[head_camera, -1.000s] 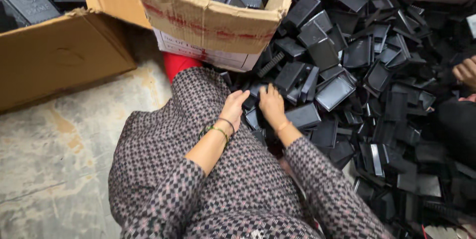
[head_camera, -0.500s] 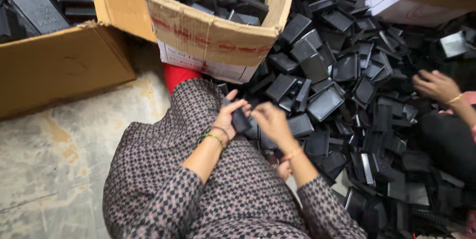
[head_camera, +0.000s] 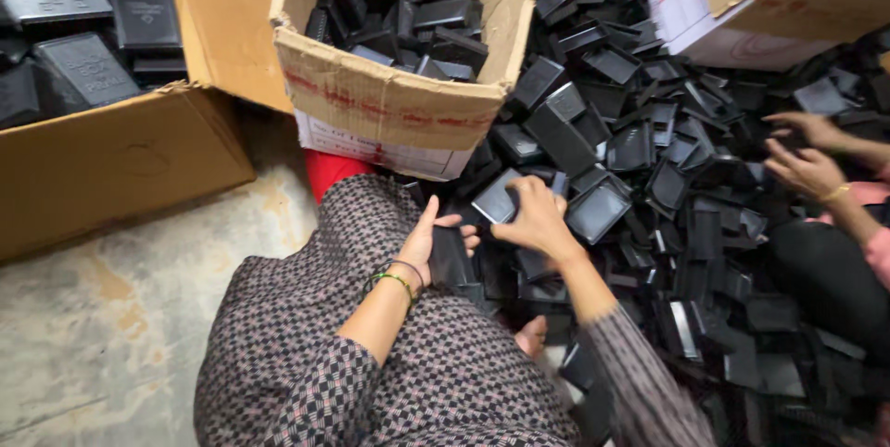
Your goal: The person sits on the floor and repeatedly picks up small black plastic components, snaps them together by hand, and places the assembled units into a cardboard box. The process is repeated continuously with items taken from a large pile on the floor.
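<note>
Parts pile [head_camera: 667,178] right of carton [head_camera: 399,113]; bigger carton [head_camera: 120,169] left; parts in both.

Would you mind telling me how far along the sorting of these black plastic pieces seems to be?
Done: the middle cardboard box already holds many pieces. In hand: the left hand grips one black piece, and the right hand picks up another. Left: a large floor pile remains.

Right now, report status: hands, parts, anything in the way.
Left hand gripping a black plastic piece. Right hand on a black tray in the pile. Cardboard box close ahead; co-worker's hands working the pile.
</note>
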Demonstrator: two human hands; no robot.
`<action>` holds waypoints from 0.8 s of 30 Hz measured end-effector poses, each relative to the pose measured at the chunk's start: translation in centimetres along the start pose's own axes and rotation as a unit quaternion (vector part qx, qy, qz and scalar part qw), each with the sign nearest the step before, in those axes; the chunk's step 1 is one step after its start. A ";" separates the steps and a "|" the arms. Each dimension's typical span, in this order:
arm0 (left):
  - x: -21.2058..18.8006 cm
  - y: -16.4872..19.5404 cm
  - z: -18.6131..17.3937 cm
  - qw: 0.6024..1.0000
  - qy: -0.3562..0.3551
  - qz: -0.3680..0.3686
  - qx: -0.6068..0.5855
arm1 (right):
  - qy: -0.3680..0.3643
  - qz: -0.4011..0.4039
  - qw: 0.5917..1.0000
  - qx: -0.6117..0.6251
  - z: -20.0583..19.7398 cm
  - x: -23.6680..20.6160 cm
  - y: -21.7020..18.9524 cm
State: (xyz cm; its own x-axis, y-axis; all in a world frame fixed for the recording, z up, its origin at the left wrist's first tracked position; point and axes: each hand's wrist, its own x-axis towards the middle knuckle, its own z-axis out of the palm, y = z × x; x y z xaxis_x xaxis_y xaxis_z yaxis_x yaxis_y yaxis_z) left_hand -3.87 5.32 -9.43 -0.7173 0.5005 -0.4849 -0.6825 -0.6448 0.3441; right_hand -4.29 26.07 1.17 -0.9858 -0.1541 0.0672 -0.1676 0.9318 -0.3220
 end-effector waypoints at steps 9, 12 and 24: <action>-1.1 -0.3 -0.3 0.998 -0.025 -0.045 0.046 | -0.212 -0.154 0.854 0.450 2.2 -5.1 -2.1; -0.7 0.1 -0.5 0.998 0.003 -0.033 0.044 | -0.238 -0.176 0.813 0.501 2.2 -3.3 -1.9; 1.0 0.5 -0.9 0.993 0.049 0.028 -0.105 | 0.018 -0.229 0.953 0.199 5.9 -8.2 -5.4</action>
State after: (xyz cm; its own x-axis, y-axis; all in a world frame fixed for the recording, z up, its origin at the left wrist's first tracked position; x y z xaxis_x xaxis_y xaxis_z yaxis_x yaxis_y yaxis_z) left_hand -4.79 4.97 -10.41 -0.7291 0.4090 -0.5488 -0.5904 -0.7814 0.2020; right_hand 4.60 20.33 -3.16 -0.8076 -0.4976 0.3166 -0.5794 0.5694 -0.5832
